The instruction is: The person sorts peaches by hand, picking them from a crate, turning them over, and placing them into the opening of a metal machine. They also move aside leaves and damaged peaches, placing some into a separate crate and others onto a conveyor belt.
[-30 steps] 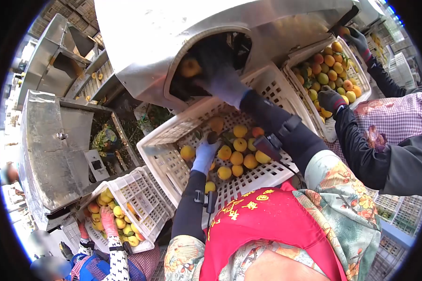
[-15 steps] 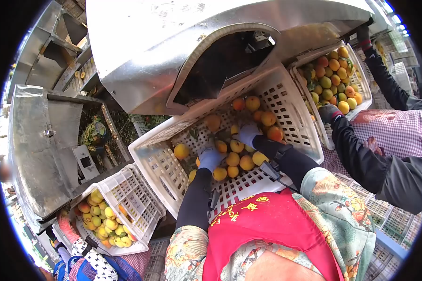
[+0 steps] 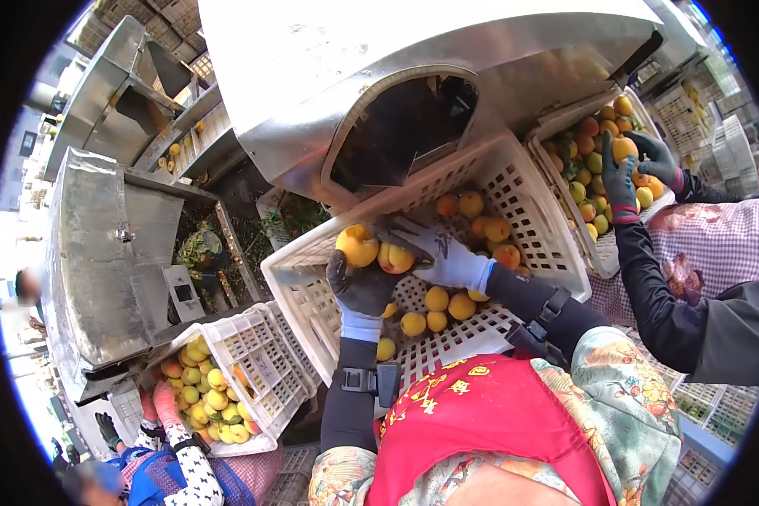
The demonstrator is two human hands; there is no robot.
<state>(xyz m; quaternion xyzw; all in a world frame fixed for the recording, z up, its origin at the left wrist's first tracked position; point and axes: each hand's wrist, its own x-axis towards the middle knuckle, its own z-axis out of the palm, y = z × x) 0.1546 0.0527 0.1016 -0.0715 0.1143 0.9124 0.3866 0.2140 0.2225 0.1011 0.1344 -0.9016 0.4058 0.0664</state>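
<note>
At the centre of the head view, a white slatted crate (image 3: 299, 291) sits tilted below the dark opening (image 3: 405, 126) of a sheet-metal machine housing (image 3: 312, 59). Both of the person's hands are inside this crate, near its upper left wall.

Left hand (image 3: 358, 288): wears a dark-palmed glove with a white cuff. The fingers are closed upward around a yellow fruit (image 3: 357, 245), which is lifted clear of the crate floor.

Right hand (image 3: 444, 255): wears a light glove. The fingers are curled over a second fruit (image 3: 394, 258), yellow with a red blush, which is gripped just beside the first. The two held fruits are almost touching.

Loose fruit (image 3: 437, 299) lies on the crate floor below the hands, and more (image 3: 489, 229) lies toward the far right corner. One piece (image 3: 385, 348) rests against the near wall. A red apron (image 3: 481, 422) fills the lower foreground.

Right of the central crate, a second crate (image 3: 575, 221) holds green, yellow and orange fruit. A co-worker in dark sleeves has two dark-gloved hands (image 3: 622, 179) over it.

At lower left, a third crate (image 3: 266, 371) holds yellow and red fruit. Another person's pink-gloved hand (image 3: 165, 402) rests on its contents.
</note>
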